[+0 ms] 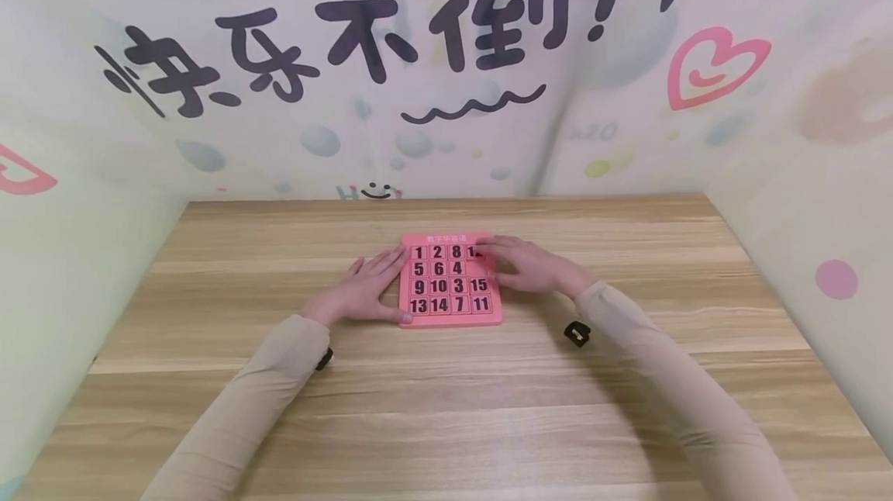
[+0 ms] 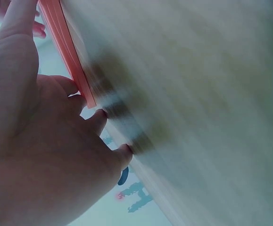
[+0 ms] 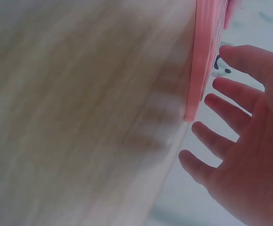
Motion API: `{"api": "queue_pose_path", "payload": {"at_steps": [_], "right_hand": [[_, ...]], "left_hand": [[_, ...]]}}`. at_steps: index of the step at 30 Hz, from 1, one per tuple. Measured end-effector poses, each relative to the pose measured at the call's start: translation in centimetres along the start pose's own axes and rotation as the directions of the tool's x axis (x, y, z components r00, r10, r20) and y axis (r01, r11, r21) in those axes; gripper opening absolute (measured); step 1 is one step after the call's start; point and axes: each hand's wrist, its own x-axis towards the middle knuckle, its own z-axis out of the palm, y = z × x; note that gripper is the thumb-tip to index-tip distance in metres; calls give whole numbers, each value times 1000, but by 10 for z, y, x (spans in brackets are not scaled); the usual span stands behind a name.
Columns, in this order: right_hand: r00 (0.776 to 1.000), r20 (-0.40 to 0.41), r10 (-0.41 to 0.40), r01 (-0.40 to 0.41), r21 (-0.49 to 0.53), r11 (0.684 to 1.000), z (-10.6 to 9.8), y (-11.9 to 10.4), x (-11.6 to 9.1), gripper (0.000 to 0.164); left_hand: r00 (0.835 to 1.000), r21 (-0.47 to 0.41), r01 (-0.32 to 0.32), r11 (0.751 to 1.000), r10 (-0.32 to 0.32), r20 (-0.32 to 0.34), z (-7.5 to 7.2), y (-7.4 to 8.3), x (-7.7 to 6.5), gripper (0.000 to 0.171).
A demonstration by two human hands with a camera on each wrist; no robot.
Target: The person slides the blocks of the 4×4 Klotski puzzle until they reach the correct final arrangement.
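Observation:
A pink number slide puzzle lies flat on the wooden table, its black-numbered tiles in four rows. One empty slot shows right of the 4 tile. My left hand rests along its left edge, fingers spread and thumb at the near left corner; in the left wrist view, two fingertips reach past the frame to the table. Over the right edge, my right hand extends its fairly straight fingers, partly covering the 12 tile. In the right wrist view those fingers are spread beside the pink frame.
The wooden table runs back to a white printed wall with dark lettering and a pink heart. Side walls stand left and right. A small black clip-like piece shows by the right sleeve, another dark piece by the left.

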Motion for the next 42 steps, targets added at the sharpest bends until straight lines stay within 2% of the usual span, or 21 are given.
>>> {"api": "queue_pose_path", "payload": {"at_steps": [5, 14, 25, 37, 42], "right_hand": [[1000, 10, 13, -13, -8, 1000, 2, 0, -1, 56], [999, 35, -15, 17, -35, 999, 5, -6, -8, 56], [998, 27, -56, 57, -18, 998, 9, -12, -18, 55], [995, -52, -87, 88, 17, 996, 9, -8, -14, 58], [994, -55, -94, 95, 14, 995, 8, -5, -8, 56]], "left_hand": [[1000, 1, 1, 1000, -1, -1, 1, 0, 0, 111], [1000, 7, 6, 1000, -6, -1, -1, 1, -1, 111], [1000, 7, 7, 1000, -7, 0, -1, 2, -1, 111], [1000, 16, -1, 1000, 1, -2, 0, -1, 0, 112], [1000, 16, -7, 1000, 7, -5, 1, -2, 1, 112]]}}
